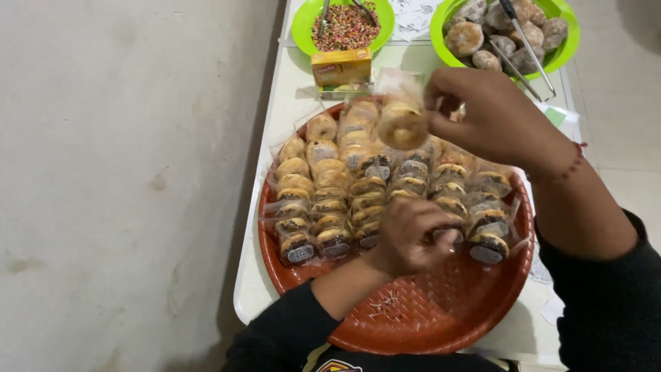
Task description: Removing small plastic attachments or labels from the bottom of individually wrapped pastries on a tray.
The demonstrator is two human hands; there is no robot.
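A red plastic tray, its base moulded in a matt woven texture, carried rows of doughnuts sealed in clear, glossy film wrappers. The white counter looked smooth with a dull sheen. Two green plastic bowls were glossy; metal tongs gleamed. The yellow carton was printed card, the sleeves dark matt cloth.

Wrapped doughnuts lie in rows on the tray; two bowls sit behind it on the table.
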